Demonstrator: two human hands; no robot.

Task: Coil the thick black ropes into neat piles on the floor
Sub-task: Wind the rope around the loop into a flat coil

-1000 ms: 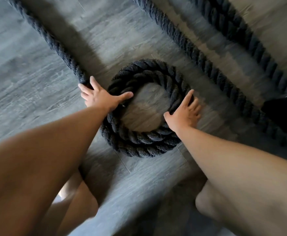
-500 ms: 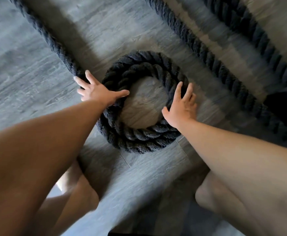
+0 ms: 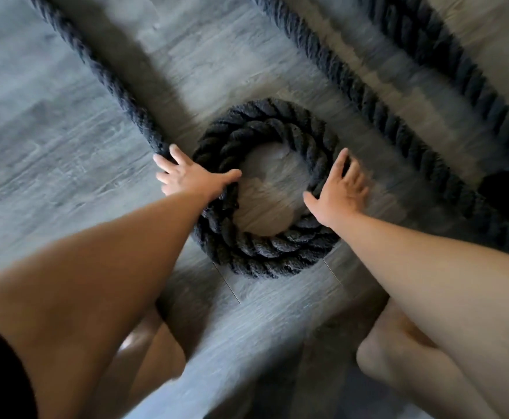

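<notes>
Left hand [image 3: 191, 179] spread flat, palm down on the left side of the coil [image 3: 265, 246], thumb across to the inner ring, fingertips touching the loose rope [image 3: 102, 74] running off beyond them. Right hand [image 3: 339, 192] likewise splayed, pressed on the coil's right side. Past the right fingertips, two more rope lengths [image 3: 365, 95] stretched across the grey plank floor [image 3: 50, 164]

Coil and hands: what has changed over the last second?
The right hand slid further along the right side of the coil, fingers now spread flat over the rope. The left hand stayed pressed on the left side, where the loose rope feeds in. Nothing was gripped or let go. The coil keeps its shape, and the two straight ropes to the right lie as before.
</notes>
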